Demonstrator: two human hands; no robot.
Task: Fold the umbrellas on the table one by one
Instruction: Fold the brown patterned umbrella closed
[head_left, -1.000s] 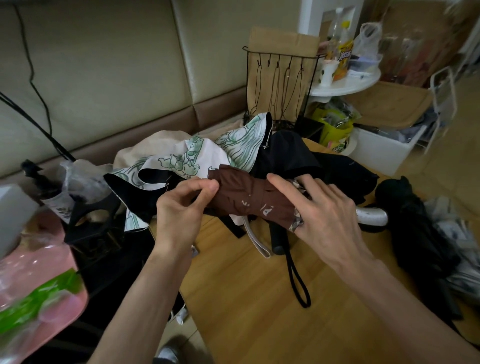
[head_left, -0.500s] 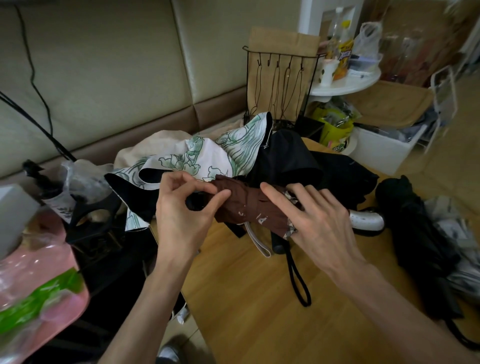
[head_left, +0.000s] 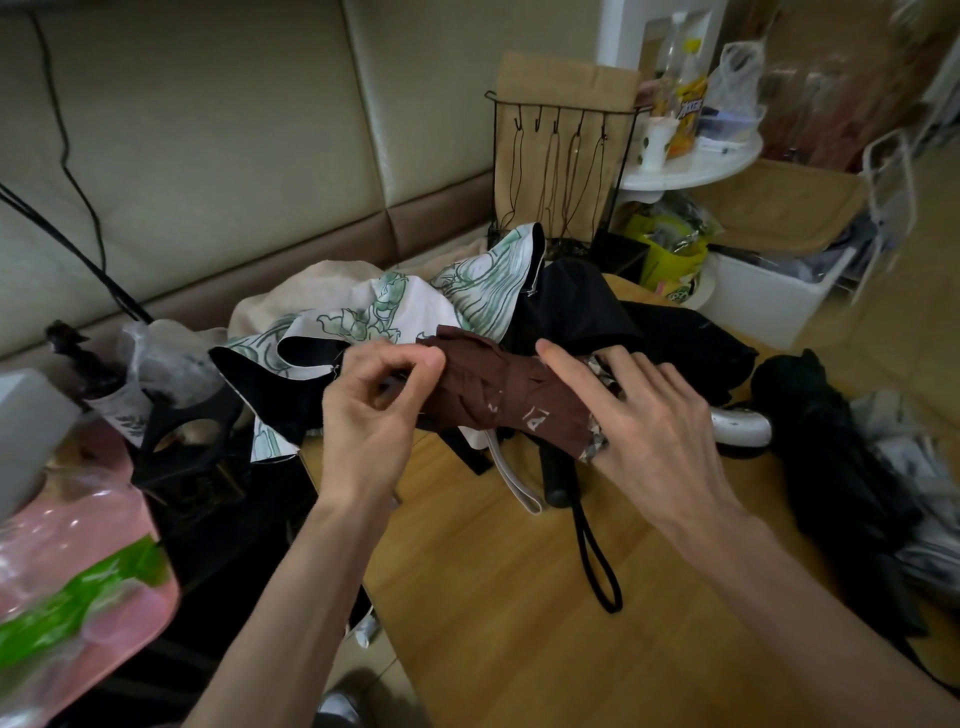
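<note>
On my feed, just above the light wooden table, the left hand pinches the tip end of the rolled brown fabric umbrella. The right hand lies on top of it, fingers fairly straight, with the umbrella's silver handle poking out to the right. Behind it sit a white-and-green leaf-print umbrella and a loose black umbrella, both still unfolded.

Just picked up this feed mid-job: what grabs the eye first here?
A rolled brown umbrella sits at centre, above the wooden table. The left hand pinches its left end, while the right hand lies with straight fingers on its other end. Behind it sprawls an unfolded white umbrella with green print, and a bundled black umbrella lies at the table's right side.
</note>
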